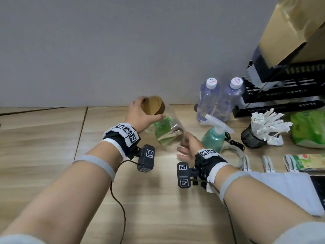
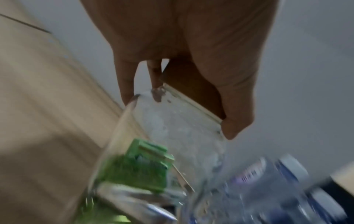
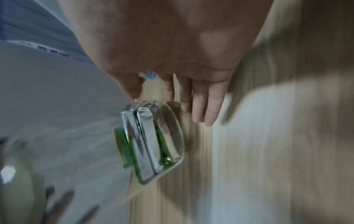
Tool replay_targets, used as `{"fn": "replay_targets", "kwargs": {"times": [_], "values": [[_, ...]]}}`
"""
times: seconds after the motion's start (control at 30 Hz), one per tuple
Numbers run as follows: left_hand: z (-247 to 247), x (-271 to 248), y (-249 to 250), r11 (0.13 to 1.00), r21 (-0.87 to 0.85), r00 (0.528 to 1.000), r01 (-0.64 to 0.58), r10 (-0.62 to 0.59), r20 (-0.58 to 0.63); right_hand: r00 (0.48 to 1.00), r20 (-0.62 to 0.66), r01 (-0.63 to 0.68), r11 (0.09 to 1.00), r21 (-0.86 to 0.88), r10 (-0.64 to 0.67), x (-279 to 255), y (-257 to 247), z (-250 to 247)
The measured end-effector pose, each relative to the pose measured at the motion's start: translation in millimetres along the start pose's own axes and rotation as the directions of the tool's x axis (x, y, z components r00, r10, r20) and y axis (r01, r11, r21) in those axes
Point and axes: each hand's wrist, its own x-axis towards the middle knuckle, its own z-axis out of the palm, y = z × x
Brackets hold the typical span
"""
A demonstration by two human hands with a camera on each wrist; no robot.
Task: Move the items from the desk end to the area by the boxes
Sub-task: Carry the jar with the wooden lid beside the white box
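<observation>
A clear glass jar (image 1: 167, 132) with a brown cork lid (image 1: 153, 105) hangs tilted above the wooden desk (image 1: 52, 141), with green and silver packets inside. My left hand (image 1: 140, 113) grips the jar by the lid (image 2: 191, 87), fingers and thumb curled round its rim. The glass body (image 2: 182, 136) slants down away from that hand. My right hand (image 1: 186, 148) is at the jar's lower end with its fingers (image 3: 208, 106) straight. Its thumb is close to the jar's base (image 3: 149, 141); I cannot tell whether it touches.
Two water bottles (image 1: 208, 101) (image 1: 230, 101) stand by the wall. In front of them is a green spray bottle (image 1: 214, 136). Right of it: a black cup of white sticks (image 1: 260, 131), a green packet (image 1: 309, 129), a black rack (image 1: 284, 88) under a cardboard box (image 1: 299, 29), and a white cloth (image 1: 284, 189).
</observation>
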Motion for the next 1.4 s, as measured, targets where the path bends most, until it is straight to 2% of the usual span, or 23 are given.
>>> {"fn": "replay_targets", "kwargs": {"times": [0.13,0.2,0.33,0.4,0.47,0.57,0.67,0.73,0.8,0.9,1.0,1.13,1.23,1.4], "values": [[-42.6,-33.7,-40.9,0.932,-0.311,0.983,0.185,-0.172,0.069,0.983,0.164,-0.124,0.961,0.247,0.085,-5.4,8.8,39.7],[-64.1,-50.0,-59.8,0.889,-0.397,0.973,0.229,-0.214,0.082,0.970,0.221,-0.159,0.948,0.275,0.098,-18.0,16.7,63.5],[-122.0,-80.6,-107.9,0.809,-0.521,0.960,0.272,-0.264,0.090,0.953,0.299,-0.097,0.987,0.124,0.056,-42.7,37.7,116.8],[-156.0,-100.6,-137.1,0.773,-0.570,0.957,0.280,-0.270,0.104,0.961,0.276,-0.041,0.999,0.034,0.030,-55.6,54.1,152.1],[-193.2,-121.8,-167.2,0.731,-0.618,0.955,0.291,-0.264,0.137,0.968,0.250,-0.017,0.998,-0.052,0.030,-66.0,77.6,192.7],[-259.2,-158.0,-220.1,0.602,-0.723,0.935,0.340,-0.296,0.194,0.966,0.257,0.015,0.989,-0.145,0.023,-83.3,119.3,263.6],[-319.1,-191.4,-282.7,0.532,-0.780,0.930,0.329,-0.325,0.171,0.954,0.297,0.034,0.978,-0.203,0.029,-103.2,161.4,338.3],[-354.1,-209.2,-320.0,0.438,-0.829,0.911,0.349,-0.366,0.190,0.942,0.332,0.037,0.974,-0.223,0.040,-118.2,182.1,386.4],[-383.5,-225.5,-350.6,0.306,-0.874,0.897,0.377,-0.358,0.261,0.933,0.356,0.044,0.969,-0.243,0.046,-128.5,197.5,427.8],[-420.6,-241.8,-385.4,0.125,-0.905,0.894,0.406,-0.262,0.365,0.924,0.382,0.105,0.946,-0.308,0.022,-138.2,211.7,480.3],[-448.6,-245.5,-409.9,0.001,-0.912,0.899,0.410,-0.169,0.404,0.929,0.369,0.153,0.911,-0.382,-0.002,-140.7,217.2,520.1],[-481.8,-235.8,-437.2,-0.017,-0.931,0.910,0.364,-0.206,0.360,0.920,0.392,0.170,0.900,-0.402,0.001,-124.8,222.9,570.2],[-507.2,-223.0,-462.0,0.020,-0.948,0.915,0.317,-0.269,0.301,0.922,0.386,0.186,0.893,-0.409,-0.015,-101.8,230.0,614.9],[-559.3,-186.2,-519.6,0.090,-0.953,0.896,0.288,-0.376,0.235,0.923,0.384,0.189,0.888,-0.418,-0.015,-46.3,246.2,703.9]]}}
